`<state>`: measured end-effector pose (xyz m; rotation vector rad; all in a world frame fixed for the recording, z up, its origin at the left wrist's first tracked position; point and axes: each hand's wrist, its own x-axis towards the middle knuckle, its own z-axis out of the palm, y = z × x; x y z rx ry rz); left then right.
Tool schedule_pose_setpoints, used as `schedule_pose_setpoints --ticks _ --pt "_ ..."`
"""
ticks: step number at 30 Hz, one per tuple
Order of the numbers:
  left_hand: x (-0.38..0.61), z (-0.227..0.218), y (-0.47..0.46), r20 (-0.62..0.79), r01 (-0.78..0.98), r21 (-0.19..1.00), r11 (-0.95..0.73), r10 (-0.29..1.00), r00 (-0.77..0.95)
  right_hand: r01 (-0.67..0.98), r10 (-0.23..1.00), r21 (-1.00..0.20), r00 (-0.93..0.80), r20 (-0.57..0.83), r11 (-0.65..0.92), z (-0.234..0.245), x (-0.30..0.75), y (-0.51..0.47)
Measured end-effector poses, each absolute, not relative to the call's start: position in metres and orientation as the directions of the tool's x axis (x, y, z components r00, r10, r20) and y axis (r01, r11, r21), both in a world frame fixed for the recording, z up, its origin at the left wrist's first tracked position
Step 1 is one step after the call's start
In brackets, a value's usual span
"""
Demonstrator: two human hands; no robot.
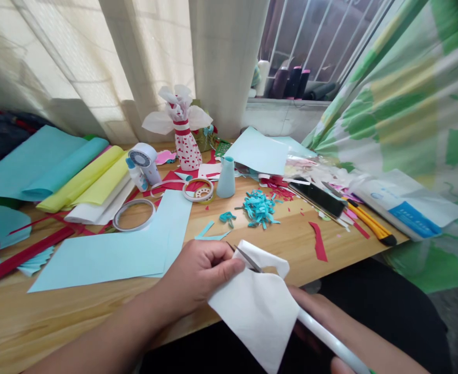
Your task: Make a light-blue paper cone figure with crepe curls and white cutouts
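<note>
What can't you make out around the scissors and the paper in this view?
Head view only:
- Right hand: fingers partly hidden behind the white paper, and cut off by the bottom edge.
- Scissors: white handle's end cut off by the bottom edge; the blades' lower part hidden by the paper.
- Blue-and-white packet: print too small to read.

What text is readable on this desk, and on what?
Nothing can be read; no word, brand or number is legible.
Blue label on the white packet: lettering shows, too blurred to read.
Small oval mark on the same packet: too small to read.
Small bottle with a blue cap: any print on it is too small to read.
</note>
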<state>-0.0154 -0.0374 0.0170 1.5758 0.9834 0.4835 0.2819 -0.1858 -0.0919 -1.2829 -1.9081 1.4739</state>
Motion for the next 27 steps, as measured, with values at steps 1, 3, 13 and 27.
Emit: schedule_pose_setpoints --ticks 1,3,13,27 --pt "-0.015 0.017 -0.038 -0.222 0.321 0.946 0.039 0.800 0.558 0.410 0.848 -0.912 -0.491 -0.199 0.024 -0.077 0.276 -0.167" --pt "-0.015 0.016 -0.038 -0.252 0.300 0.950 0.092 0.795 0.552 0.398 0.851 -0.917 -0.492 -0.181 0.035 -0.049 0.263 -0.142" --pt "-0.016 0.008 -0.037 -0.199 0.189 0.976 0.107 0.789 0.582 0.356 0.887 -0.934 -0.433 -0.161 0.004 -0.015 0.223 -0.135" --pt "-0.013 0.008 -0.038 -0.180 0.092 0.983 0.157 0.766 0.617 0.308 0.876 -0.949 -0.436 -0.208 -0.072 -0.016 0.208 -0.138"
